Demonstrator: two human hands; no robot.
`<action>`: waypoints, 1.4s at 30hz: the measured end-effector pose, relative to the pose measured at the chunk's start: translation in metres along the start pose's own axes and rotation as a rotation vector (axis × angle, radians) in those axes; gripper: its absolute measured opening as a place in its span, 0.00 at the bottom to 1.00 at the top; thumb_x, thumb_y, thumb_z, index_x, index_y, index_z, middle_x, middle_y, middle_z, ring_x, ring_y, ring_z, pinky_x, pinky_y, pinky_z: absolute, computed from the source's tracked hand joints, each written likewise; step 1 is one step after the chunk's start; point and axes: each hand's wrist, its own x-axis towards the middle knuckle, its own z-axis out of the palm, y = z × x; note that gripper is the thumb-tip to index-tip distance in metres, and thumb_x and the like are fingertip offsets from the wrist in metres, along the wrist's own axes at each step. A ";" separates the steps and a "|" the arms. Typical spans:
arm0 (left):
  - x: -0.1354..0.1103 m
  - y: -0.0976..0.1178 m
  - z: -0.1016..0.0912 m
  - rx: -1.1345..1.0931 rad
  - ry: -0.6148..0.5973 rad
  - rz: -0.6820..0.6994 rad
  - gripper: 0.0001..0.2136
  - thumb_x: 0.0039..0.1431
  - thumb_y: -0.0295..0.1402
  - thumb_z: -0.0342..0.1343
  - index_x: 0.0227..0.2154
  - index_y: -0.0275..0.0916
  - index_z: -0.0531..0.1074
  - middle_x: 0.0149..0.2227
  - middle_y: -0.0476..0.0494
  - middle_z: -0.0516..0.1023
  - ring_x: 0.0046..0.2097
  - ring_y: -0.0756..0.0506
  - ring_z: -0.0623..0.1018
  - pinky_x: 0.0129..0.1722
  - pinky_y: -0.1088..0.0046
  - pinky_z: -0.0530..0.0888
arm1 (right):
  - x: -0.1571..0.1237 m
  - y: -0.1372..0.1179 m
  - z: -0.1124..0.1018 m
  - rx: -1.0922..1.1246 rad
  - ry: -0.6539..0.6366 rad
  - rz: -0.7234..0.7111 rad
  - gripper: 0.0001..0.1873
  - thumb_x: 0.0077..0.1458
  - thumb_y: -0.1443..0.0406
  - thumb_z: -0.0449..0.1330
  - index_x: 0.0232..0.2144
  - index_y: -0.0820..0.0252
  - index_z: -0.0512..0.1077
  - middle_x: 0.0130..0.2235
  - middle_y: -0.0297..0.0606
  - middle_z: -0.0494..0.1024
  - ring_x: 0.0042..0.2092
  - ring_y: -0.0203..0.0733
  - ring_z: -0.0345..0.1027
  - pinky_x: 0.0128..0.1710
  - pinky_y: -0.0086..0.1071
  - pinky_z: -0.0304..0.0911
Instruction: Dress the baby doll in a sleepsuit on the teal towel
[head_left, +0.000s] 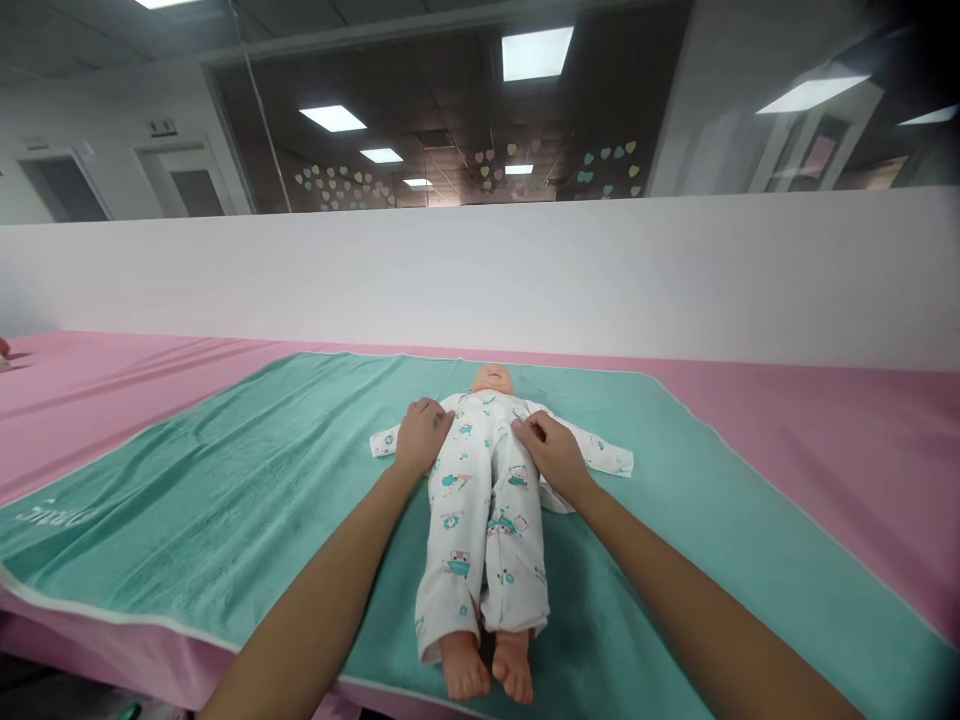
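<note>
A baby doll (493,378) lies on its back with its feet toward me, dressed in a white printed long-sleeved top (600,452) and matching trousers (459,500). The trousers reach high up the doll's body, and its bare feet stick out of the cuffs. My left hand (424,432) is closed at the left edge of the trousers' waist, its fingertips partly hidden. On the opposite side, my right hand (553,452) pinches the waist edge between thumb and fingers. Both sleeves spread outward, and part of the top shows below my right wrist.
Under the doll is a green towel (247,480) with a pale edge, spread over a pink padded surface (847,440). A low white wall (480,280) runs along the back, with glass above it. At the far left edge a small part of something skin-coloured shows.
</note>
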 end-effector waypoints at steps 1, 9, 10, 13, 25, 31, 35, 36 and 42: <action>0.000 0.003 -0.006 -0.048 -0.070 -0.013 0.15 0.59 0.43 0.44 0.24 0.39 0.65 0.32 0.45 0.72 0.36 0.45 0.70 0.34 0.70 0.64 | 0.000 -0.005 -0.002 -0.031 -0.051 0.008 0.19 0.53 0.48 0.50 0.23 0.57 0.61 0.23 0.30 0.65 0.27 0.36 0.58 0.26 0.28 0.50; -0.003 0.012 -0.044 -0.441 -0.634 -0.050 0.21 0.52 0.51 0.48 0.16 0.39 0.55 0.16 0.54 0.58 0.20 0.52 0.59 0.22 0.75 0.57 | 0.002 -0.024 -0.001 -0.090 -0.212 -0.057 0.14 0.53 0.57 0.50 0.20 0.58 0.59 0.22 0.30 0.65 0.26 0.35 0.57 0.26 0.29 0.49; -0.003 0.011 -0.045 -0.464 -0.619 -0.054 0.21 0.52 0.51 0.48 0.15 0.39 0.56 0.16 0.53 0.59 0.20 0.52 0.60 0.22 0.75 0.59 | 0.001 -0.025 0.001 -0.075 -0.180 -0.059 0.14 0.53 0.57 0.50 0.20 0.58 0.59 0.22 0.30 0.64 0.26 0.35 0.57 0.26 0.29 0.50; -0.001 0.005 -0.043 -0.505 -0.562 -0.114 0.20 0.51 0.49 0.48 0.16 0.39 0.57 0.16 0.53 0.62 0.21 0.51 0.66 0.24 0.75 0.63 | -0.002 -0.026 0.006 -0.053 -0.044 -0.110 0.13 0.56 0.58 0.49 0.23 0.57 0.60 0.22 0.29 0.63 0.26 0.34 0.56 0.28 0.29 0.51; -0.010 -0.003 -0.032 -0.172 -0.436 -0.189 0.13 0.49 0.37 0.47 0.13 0.40 0.58 0.15 0.50 0.64 0.22 0.49 0.64 0.23 0.74 0.57 | -0.031 -0.038 0.003 -0.154 -0.154 -0.285 0.12 0.59 0.58 0.47 0.33 0.57 0.67 0.34 0.36 0.69 0.36 0.38 0.62 0.35 0.31 0.55; -0.096 0.033 -0.078 -0.213 -0.253 -0.151 0.15 0.55 0.42 0.47 0.19 0.39 0.61 0.20 0.52 0.65 0.25 0.50 0.64 0.26 0.75 0.60 | -0.104 -0.076 -0.019 -0.050 -0.449 -0.334 0.08 0.57 0.60 0.53 0.30 0.56 0.67 0.30 0.34 0.70 0.34 0.38 0.62 0.37 0.32 0.55; -0.171 0.059 -0.112 -0.357 -0.381 -0.042 0.07 0.54 0.38 0.52 0.33 0.42 0.66 0.33 0.49 0.71 0.36 0.48 0.70 0.36 0.74 0.67 | -0.138 -0.097 -0.019 -0.157 -0.532 -0.331 0.13 0.50 0.55 0.59 0.27 0.57 0.66 0.31 0.34 0.71 0.36 0.40 0.62 0.36 0.33 0.55; -0.184 0.063 -0.117 -0.355 -0.384 -0.019 0.07 0.54 0.37 0.54 0.35 0.43 0.66 0.36 0.48 0.71 0.39 0.48 0.70 0.38 0.74 0.67 | -0.143 -0.102 -0.016 -0.222 -0.514 -0.326 0.13 0.50 0.54 0.59 0.26 0.58 0.66 0.31 0.35 0.72 0.37 0.41 0.63 0.36 0.34 0.55; -0.216 0.069 -0.119 -0.255 -0.329 -0.007 0.05 0.61 0.33 0.45 0.33 0.44 0.65 0.35 0.47 0.69 0.38 0.47 0.69 0.37 0.70 0.68 | -0.147 -0.123 0.005 -0.519 -0.491 -0.281 0.07 0.54 0.64 0.52 0.29 0.61 0.68 0.33 0.44 0.74 0.38 0.47 0.66 0.36 0.38 0.54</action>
